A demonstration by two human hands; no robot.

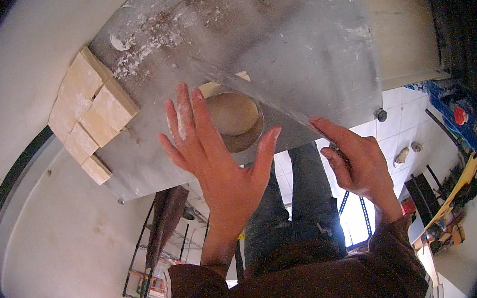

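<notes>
My left hand (219, 162) is open with its fingers spread, dusted with flour. It hovers over or rests against the left side of a round, shallow tin-like thing (237, 114); whether it touches cannot be told. Pale strips of dough (210, 88) show at the far edge of the round thing, on the grey metal table. My right hand (360, 160) is closed round the handle of a long knife (283, 108). Its blade slants far and left past the round thing's right side, and its tip is blurred. The handle is mostly hidden by my fingers.
Several pale dough slabs (94, 108) lie stacked at the table's left edge by the wall. Loose flour (148, 45) covers the far left of the metal table (320, 43). A wire rack (155, 243) stands below left, and a cluttered shelf (446, 221) is at right.
</notes>
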